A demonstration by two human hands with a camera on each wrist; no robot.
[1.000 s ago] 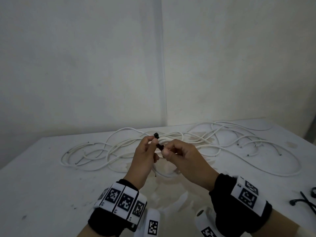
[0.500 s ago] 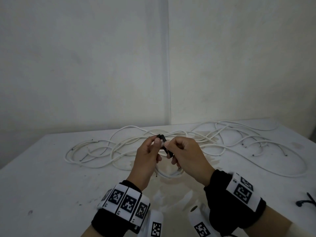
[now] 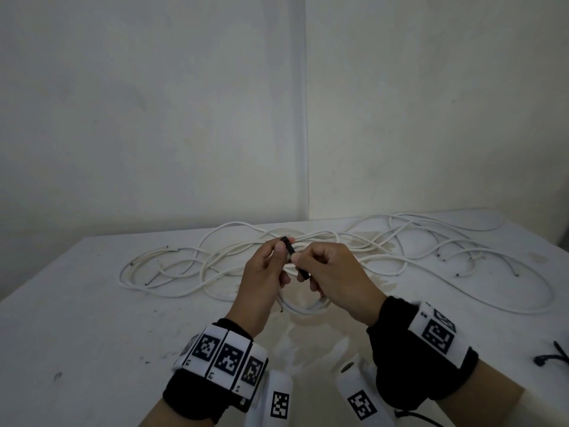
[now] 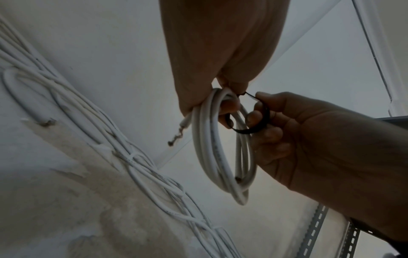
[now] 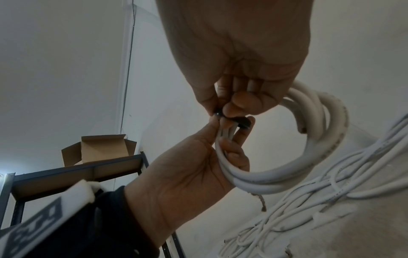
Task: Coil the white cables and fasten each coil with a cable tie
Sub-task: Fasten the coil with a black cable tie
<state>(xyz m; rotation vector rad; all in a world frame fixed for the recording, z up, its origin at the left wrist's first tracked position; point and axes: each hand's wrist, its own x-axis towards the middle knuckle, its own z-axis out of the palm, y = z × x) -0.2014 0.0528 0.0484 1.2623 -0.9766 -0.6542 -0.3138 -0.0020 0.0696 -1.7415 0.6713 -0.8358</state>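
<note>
A small coil of white cable (image 3: 304, 307) hangs above the white table (image 3: 92, 334) between both hands. My left hand (image 3: 284, 246) grips the top of the coil (image 5: 309, 139), its fingers curled round the strands, and its thumb and forefinger pinch one end of a black cable tie (image 3: 292, 257). My right hand (image 3: 298, 259) pinches the tie (image 4: 253, 122) farther along, and the strap loops around the coil (image 4: 220, 148) and over its fingers. Several loose white cables (image 3: 400, 251) lie tangled across the table behind the hands.
More black cable ties (image 3: 551, 359) lie at the table's right edge. Two white walls meet in a corner just behind the table. In the right wrist view an open cardboard box (image 5: 101, 148) sits on a metal shelf (image 5: 77, 171) to the side.
The black tie, earlier a small bunch between the fingertips, now stretches as a longer strap between the hands. The right hand has drawn it down and towards me; the left still holds the coil.
</note>
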